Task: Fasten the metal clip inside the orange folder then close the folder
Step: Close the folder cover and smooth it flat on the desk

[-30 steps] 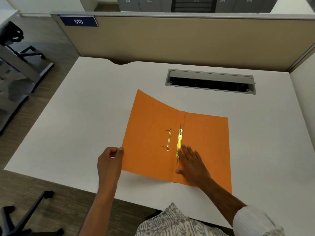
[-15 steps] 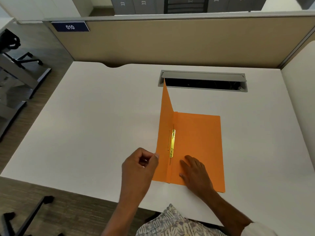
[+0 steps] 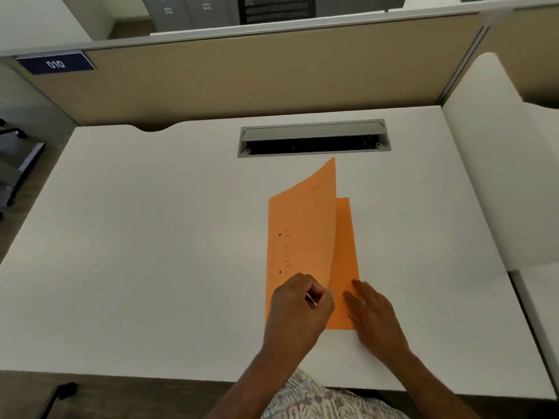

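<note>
The orange folder (image 3: 302, 237) lies on the white desk (image 3: 151, 252) in front of me, its front cover swung most of the way over the back cover and still raised at the free edge. My left hand (image 3: 298, 309) pinches the cover's near right edge. Beside it, my right hand (image 3: 375, 319) rests flat with fingers spread on the back cover's near right corner and the desk. The cover hides the metal clip; only two small dark holes show near the spine.
A grey cable slot (image 3: 313, 139) with its lid up is set into the desk just beyond the folder. A beige partition (image 3: 272, 77) walls the far side, with a white side panel (image 3: 499, 176) at the right. Chair legs stand at the left on the floor.
My left hand has swung the front cover from lying open on the left, through upright, over to the right, nearly onto the back cover. The clip has gone out of sight. My right hand slid right.
</note>
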